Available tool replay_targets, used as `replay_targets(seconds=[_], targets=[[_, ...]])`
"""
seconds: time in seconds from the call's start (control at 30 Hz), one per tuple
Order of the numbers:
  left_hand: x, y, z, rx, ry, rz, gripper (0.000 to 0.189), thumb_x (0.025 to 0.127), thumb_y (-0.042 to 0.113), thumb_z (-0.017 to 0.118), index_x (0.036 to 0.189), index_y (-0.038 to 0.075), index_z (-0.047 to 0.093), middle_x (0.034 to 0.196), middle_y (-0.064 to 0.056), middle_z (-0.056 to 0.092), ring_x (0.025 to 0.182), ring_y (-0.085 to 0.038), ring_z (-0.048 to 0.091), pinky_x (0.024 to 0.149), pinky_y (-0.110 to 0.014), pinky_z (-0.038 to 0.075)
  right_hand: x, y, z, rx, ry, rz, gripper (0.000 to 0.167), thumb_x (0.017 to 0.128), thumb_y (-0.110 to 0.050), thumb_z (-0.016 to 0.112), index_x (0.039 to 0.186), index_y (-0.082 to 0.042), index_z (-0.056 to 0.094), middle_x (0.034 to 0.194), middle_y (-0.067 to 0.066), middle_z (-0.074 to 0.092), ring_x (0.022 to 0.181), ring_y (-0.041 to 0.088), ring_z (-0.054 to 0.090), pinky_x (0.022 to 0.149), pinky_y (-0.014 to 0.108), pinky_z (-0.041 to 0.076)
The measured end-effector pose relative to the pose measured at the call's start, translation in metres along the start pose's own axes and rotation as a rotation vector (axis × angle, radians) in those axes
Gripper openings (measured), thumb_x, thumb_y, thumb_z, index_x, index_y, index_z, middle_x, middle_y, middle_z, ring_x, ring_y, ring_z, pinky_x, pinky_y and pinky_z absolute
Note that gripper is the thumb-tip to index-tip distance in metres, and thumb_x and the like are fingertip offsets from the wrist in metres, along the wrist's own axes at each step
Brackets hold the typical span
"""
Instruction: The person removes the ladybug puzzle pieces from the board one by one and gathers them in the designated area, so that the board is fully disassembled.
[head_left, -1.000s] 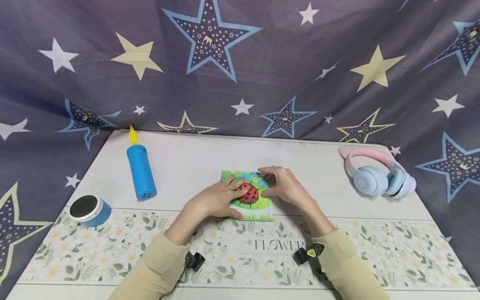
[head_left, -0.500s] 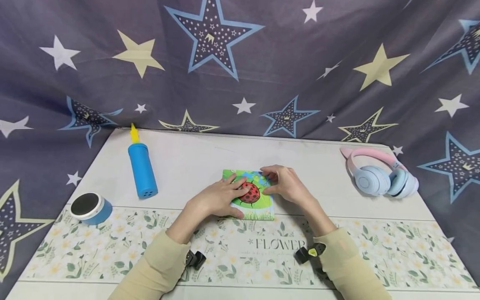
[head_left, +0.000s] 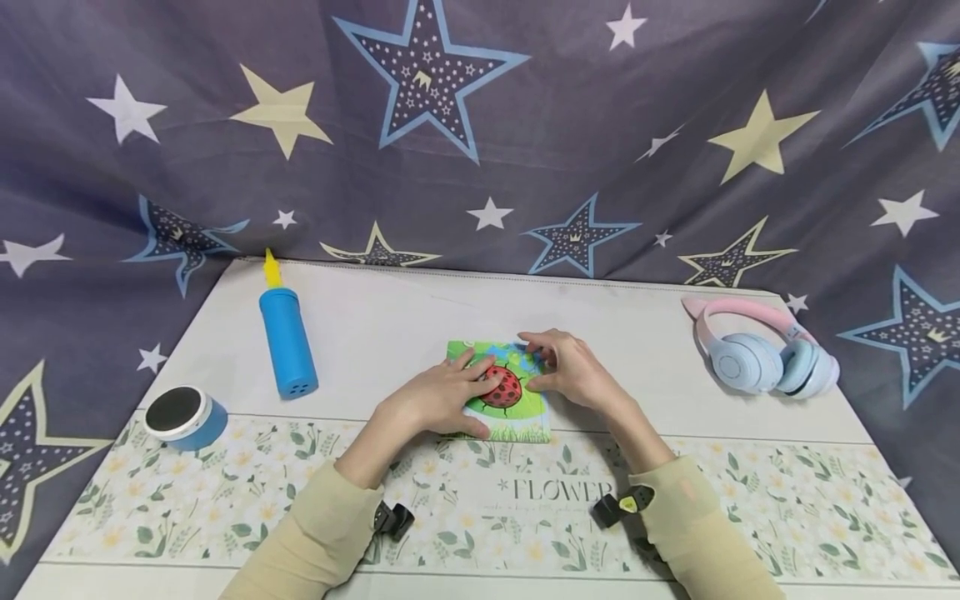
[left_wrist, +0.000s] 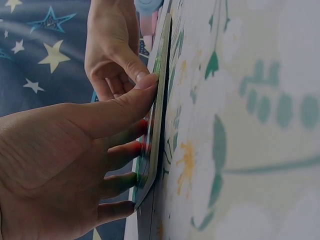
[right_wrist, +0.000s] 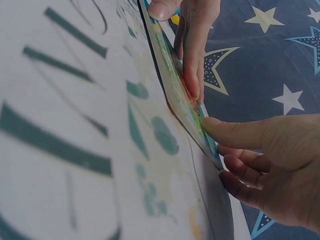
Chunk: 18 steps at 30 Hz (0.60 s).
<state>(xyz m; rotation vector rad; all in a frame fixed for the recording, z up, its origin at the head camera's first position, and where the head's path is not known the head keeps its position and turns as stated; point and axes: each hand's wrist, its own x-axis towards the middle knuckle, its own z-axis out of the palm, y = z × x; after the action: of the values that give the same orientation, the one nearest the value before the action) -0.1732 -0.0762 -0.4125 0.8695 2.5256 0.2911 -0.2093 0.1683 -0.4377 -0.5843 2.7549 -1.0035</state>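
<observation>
Between the two hands, a square ladybug picture board (head_left: 517, 417) lies flat on the table. It is bright green with a red, black-spotted ladybug; the left wrist view shows its pale, thin edge (left_wrist: 159, 125). My left hand (head_left: 433, 396) rests on its left half, fingers spread, hiding part of the picture. At the board's right side, my right hand (head_left: 573, 371) has its thumb on the top face. The bent fingers (right_wrist: 245, 187) of that hand meet the edge near the far right corner.
A blue hand pump (head_left: 288, 342) with a yellow nozzle lies at the left. Near it stands a round blue-and-white speaker-like thing (head_left: 198, 429) with a dark top. Pink and blue headphones (head_left: 746, 358) lie at the right. A star-patterned curtain (head_left: 450, 167) hangs behind the table.
</observation>
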Motion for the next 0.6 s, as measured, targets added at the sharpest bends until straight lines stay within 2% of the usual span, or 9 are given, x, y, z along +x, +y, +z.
replay_targets(seconds=[0.3,0.47,0.6], targets=[[-0.0023,-0.0013,-0.0024,0.011,0.012,0.004,0.084,0.092,0.054,0.070,0.161,0.020,0.037,0.175,-0.007,0.013,0.163,-0.036,0.005,0.131,-0.057,0.019,0.0031,-0.0026,-0.0011,-0.007,-0.005,0.007,0.071,0.079,-0.011,0.089,0.144,-0.010,0.062,0.127,0.011,0.069,0.108,0.027,0.063,0.093,0.042,0.055],[-0.0035,-0.0011,-0.0033,0.019,0.019,0.007,0.083,0.092,0.054,0.070,0.160,0.019,0.039,0.175,-0.007,0.015,0.163,-0.037,0.007,0.130,-0.057,0.021,0.0022,-0.0038,-0.0011,-0.013,0.000,-0.010,0.069,0.079,-0.011,0.089,0.142,-0.009,0.063,0.123,0.010,0.070,0.106,0.026,0.061,0.091,0.041,0.052],[-0.0033,-0.0003,-0.0015,0.021,0.010,0.008,0.082,0.092,0.054,0.070,0.160,0.019,0.040,0.175,-0.006,0.015,0.163,-0.036,0.008,0.130,-0.056,0.022,-0.0011,-0.0034,0.0025,-0.016,-0.011,-0.023,0.067,0.080,-0.012,0.089,0.142,-0.008,0.063,0.125,0.011,0.069,0.117,0.030,0.062,0.103,0.049,0.052]])
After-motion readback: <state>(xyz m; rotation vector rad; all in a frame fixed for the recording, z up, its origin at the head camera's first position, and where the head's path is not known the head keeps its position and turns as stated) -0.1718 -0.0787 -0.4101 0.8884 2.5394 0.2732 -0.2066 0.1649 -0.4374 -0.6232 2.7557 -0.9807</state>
